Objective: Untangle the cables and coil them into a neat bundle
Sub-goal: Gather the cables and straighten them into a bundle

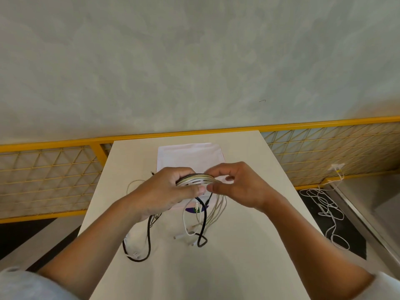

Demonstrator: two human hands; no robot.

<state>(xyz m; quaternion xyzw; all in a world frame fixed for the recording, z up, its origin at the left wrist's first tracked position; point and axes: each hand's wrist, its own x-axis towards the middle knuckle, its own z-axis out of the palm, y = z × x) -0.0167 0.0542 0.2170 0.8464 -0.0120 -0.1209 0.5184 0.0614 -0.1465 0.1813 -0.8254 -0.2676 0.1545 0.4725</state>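
The coil of pale cables hangs above the middle of the table, its long axis running left to right between my hands. My left hand grips its left side, fingers curled over the loops. My right hand pinches the right rim between thumb and forefinger. Loose tails, black and white, drop from the coil toward me. I judge there is open room there for the next wrap.

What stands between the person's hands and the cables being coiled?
Nothing visible. The left hand grips the coil of cables, and the right hand pinches its edge. Loose ends hang to the table.
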